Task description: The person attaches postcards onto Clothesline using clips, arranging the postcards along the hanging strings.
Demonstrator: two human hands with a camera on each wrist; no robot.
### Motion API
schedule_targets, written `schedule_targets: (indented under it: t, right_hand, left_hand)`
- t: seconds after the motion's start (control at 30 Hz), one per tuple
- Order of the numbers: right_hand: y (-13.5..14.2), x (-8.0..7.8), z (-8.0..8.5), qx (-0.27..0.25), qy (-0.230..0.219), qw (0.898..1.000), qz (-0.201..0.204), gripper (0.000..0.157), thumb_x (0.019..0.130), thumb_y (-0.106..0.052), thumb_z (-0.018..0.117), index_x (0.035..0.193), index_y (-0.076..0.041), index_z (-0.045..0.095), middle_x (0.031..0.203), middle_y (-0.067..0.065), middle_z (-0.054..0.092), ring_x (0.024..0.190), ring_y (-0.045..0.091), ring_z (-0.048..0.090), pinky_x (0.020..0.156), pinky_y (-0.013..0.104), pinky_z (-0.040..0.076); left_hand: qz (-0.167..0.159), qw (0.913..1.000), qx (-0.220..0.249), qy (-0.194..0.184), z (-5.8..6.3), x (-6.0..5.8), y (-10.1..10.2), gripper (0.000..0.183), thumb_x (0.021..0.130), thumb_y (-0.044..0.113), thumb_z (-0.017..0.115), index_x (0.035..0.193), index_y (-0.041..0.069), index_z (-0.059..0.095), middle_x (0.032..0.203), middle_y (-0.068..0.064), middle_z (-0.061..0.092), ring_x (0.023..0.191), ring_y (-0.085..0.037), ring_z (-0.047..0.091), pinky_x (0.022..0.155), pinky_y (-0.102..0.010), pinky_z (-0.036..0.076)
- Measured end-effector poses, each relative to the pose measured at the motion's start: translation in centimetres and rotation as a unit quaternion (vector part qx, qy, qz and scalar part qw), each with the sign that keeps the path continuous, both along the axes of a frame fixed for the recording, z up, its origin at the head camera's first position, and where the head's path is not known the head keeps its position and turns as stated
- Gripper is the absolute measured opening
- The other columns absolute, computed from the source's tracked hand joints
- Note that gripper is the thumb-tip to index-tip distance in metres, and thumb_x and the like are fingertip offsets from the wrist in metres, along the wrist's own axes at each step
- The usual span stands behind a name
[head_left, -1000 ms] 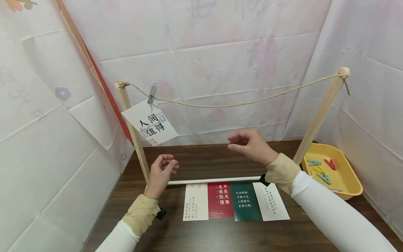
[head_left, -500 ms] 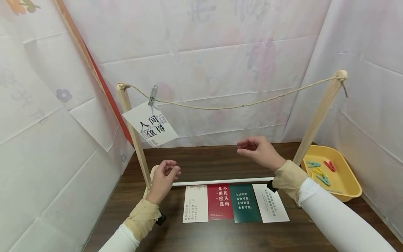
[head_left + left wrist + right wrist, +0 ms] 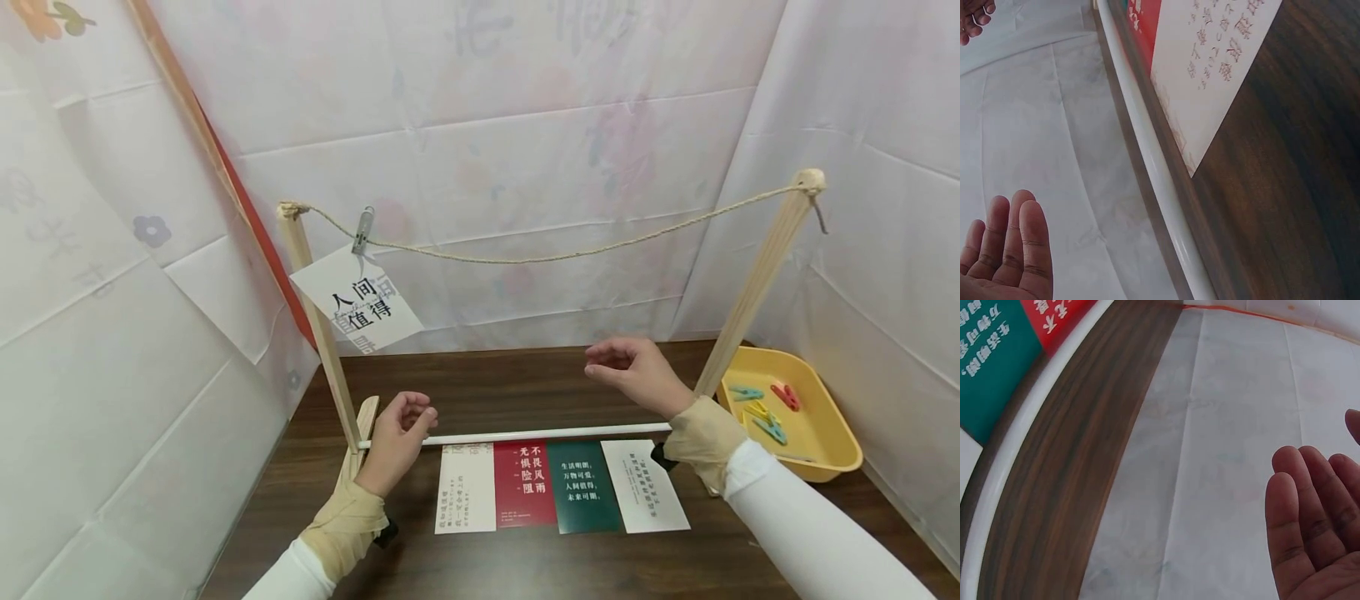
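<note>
Since a second before, my right hand [image 3: 641,375] had moved lower and further right, away from the middle, and my left hand [image 3: 401,442] had come a little lower too, also drifting slightly rightward. Neither held anything: the fingers of both curved loosely, with a modest gap to the thumb on the right and a narrower one on the left. One printed card [image 3: 358,304] hung tilted from the cord [image 3: 525,260] by a grey clip [image 3: 363,231], near the left post [image 3: 303,242]. Four more lay side by side on the table [image 3: 517,567], just in front of the white rod [image 3: 510,437]: cream card [image 3: 465,492], red card [image 3: 525,500], green card [image 3: 585,500], white card [image 3: 645,492]. I judged myself between hangings, one card up and four waiting. The next move, I reckoned, called for the right hand to pinch a peg [image 3: 786,397] from the yellow tray [image 3: 819,417] while the left lifted a card by its edge.
</note>
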State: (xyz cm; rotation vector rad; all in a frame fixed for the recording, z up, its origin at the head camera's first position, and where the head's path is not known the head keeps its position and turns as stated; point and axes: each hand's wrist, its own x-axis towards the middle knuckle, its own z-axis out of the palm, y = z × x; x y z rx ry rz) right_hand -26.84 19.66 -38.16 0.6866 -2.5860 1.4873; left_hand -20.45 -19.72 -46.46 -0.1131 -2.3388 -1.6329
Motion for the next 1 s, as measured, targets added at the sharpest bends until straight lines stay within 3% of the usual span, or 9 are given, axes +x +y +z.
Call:
schedule_targets:
  t: [0.2,0.53,0.83,1.0]
  right_hand:
    - [1.1,0.2,-0.7,0.009,-0.006,1.0,-0.017,0.028,0.099,-0.012,0.08,0.123,0.002,0.076,0.108,0.016,0.08,0.089,0.01,0.073,0.077,0.022,0.061]
    - [3.1,0.5,-2.1,0.006,-0.036,0.999,-0.04,0.028,0.099,-0.011,0.079,0.122,0.005,0.075,0.106,0.017,0.079,0.087,0.014,0.074,0.075,0.024,0.061]
    - [4.7,0.9,-2.9,0.004,-0.043,0.998,-0.048,0.028,0.1,-0.01,0.078,0.123,0.007,0.073,0.106,0.019,0.079,0.087,0.015,0.076,0.076,0.03,0.065]
    - [5.7,1.0,-3.3,0.0,-0.056,0.997,-0.047,0.03,0.102,-0.009,0.076,0.126,0.009,0.071,0.107,0.02,0.079,0.088,0.011,0.076,0.076,0.026,0.064]
  left_hand:
    - [0.0,0.9996,-0.023,0.019,-0.4,0.0,0.2,0.015,0.102,0.004,0.07,0.115,-0.001,0.067,0.1,-0.019,0.076,0.088,-0.032,0.076,0.071,-0.021,0.053]
    - [-0.007,0.998,-0.063,0.001,-0.6,0.3,0.7,0.013,0.103,0.007,0.07,0.115,0.003,0.068,0.1,-0.01,0.075,0.084,-0.011,0.066,0.076,-0.024,0.051]
    - [-0.013,0.9952,-0.097,0.001,-1.6,0.2,0.8,0.013,0.101,0.006,0.072,0.114,0.007,0.069,0.098,-0.005,0.074,0.083,-0.011,0.064,0.074,-0.024,0.05]
    - [-0.021,0.9941,-0.106,-0.007,-1.9,0.4,1.0,0.014,0.101,0.006,0.072,0.114,0.007,0.068,0.097,-0.005,0.073,0.085,-0.014,0.066,0.074,-0.025,0.054]
